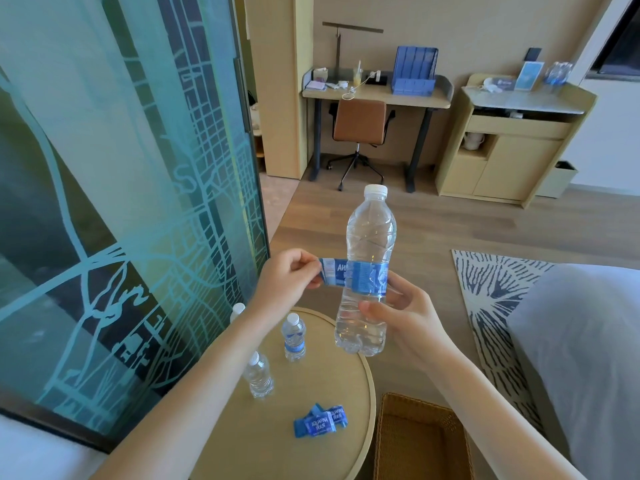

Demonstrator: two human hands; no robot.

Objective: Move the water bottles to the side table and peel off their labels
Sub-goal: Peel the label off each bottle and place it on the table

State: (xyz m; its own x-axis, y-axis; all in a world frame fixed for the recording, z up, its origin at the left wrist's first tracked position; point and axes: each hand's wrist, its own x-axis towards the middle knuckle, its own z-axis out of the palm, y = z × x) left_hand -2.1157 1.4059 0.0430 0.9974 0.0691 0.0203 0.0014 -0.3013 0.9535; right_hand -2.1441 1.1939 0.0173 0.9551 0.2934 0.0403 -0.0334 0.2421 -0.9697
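Peeling label (360, 277) is pinched by left hand (287, 275), bottle (370, 230) is gripped upright by right hand (408, 317), above table's (339, 382) far edge.

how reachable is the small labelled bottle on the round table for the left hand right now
Probably not yet: the left hand pinches the half-peeled label of the big bottle. Once it lets go, likely yes: the small labelled bottle stands uncovered on the table below it.

Bright, soft daylight; sharp centre, wide-angle bending at the edges.
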